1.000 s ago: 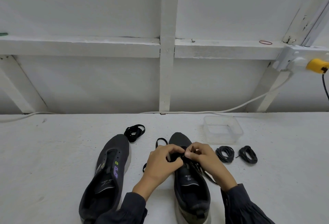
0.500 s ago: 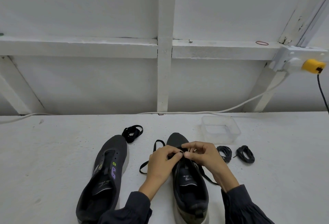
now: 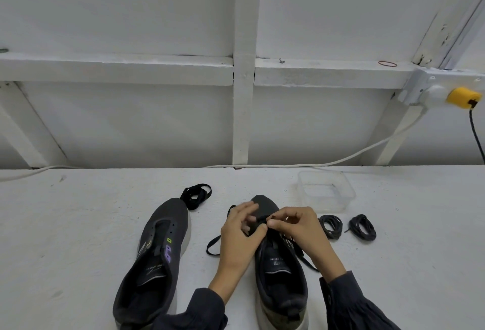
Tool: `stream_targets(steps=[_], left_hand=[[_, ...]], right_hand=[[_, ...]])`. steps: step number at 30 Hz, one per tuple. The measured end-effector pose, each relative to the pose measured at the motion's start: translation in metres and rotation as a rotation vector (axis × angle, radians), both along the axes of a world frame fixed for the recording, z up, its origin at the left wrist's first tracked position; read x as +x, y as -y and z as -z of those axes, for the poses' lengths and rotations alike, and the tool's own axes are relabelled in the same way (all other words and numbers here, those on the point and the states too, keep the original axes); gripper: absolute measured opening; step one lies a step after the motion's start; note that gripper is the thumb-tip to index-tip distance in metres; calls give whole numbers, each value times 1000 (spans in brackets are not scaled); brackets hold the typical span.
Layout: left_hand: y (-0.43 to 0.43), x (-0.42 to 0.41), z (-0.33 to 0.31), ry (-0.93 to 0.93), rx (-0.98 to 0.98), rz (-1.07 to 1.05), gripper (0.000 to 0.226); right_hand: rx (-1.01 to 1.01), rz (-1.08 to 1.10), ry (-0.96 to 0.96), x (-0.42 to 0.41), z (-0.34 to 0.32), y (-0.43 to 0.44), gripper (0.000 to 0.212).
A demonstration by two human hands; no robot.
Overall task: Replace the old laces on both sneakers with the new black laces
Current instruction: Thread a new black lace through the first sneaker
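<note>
right hand [image 3: 301,227] pinching lace [image 3: 306,262] at sneaker [image 3: 265,205], left hand [image 3: 238,238] blurred beside

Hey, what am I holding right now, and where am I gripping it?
The right hand pinches the black lace between thumb and forefinger, just over the right sneaker's front eyelets. The left hand is blurred; whether it holds anything cannot be told.
</note>
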State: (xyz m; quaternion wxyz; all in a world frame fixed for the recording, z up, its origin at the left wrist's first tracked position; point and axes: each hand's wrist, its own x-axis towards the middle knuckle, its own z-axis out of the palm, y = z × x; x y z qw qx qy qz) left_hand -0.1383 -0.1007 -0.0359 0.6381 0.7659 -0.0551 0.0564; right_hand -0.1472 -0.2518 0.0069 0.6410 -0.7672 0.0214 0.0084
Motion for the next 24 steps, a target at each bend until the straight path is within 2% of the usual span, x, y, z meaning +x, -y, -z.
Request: stream_targets(steps=[3,6,8,13,17,24], left_hand=[[1,2,-9,46,-130,130,47],[3,5,-14,-96,-213,348,52],[4,7,-11,-139,-171,421,54],[10,9,-6,-82,-93,418,33],[13,12,-2,-75,-7,392,20],[16,12,2,-138,-48,385,22]], right_hand=[[-131,-6,37,-1,-4,0,10],[-244,18,56,0,-4,3,17],[-276,11,50,1,-6,5,15],[-363,0,71,4,-5,3,20],[-240,-22,104,10,-17,9,19],[15,31,253,39,-64,12,19]])
